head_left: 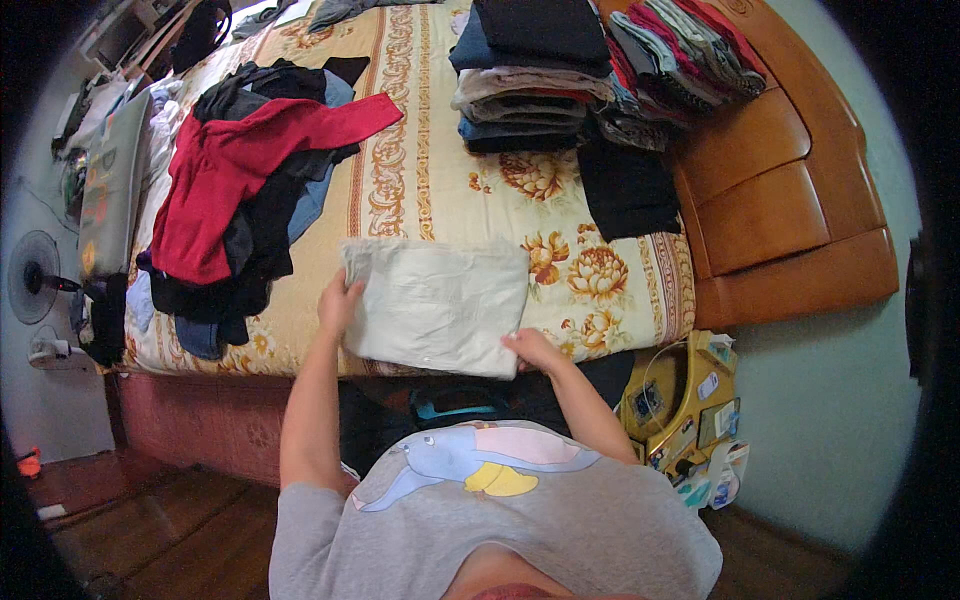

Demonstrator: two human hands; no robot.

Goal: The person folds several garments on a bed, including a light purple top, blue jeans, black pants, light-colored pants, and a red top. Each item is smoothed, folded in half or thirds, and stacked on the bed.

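Observation:
A white folded cloth garment (pixel 435 307) lies flat at the near edge of the bed, its folds slightly creased. My left hand (pixel 340 301) grips its left edge, thumb on top. At the lower right corner, my right hand (pixel 534 350) pinches the fabric between thumb and fingers. To the left is a loose heap of clothes with a red long-sleeved garment (pixel 225 180) on top. Beyond the white garment stands a stack of folded clothes (pixel 532 97), with dark pieces on top. A black folded garment (pixel 626 187) lies to the right of that stack.
The bed has a floral cover (pixel 390 150) and a brown headboard (pixel 757 195) at right. More folded clothes (pixel 682 60) lean near the headboard. A yellow bedside shelf (pixel 675 420) with small items stands at the lower right. At far left are a fan (pixel 36 277) and a grey bag-like item (pixel 112 187).

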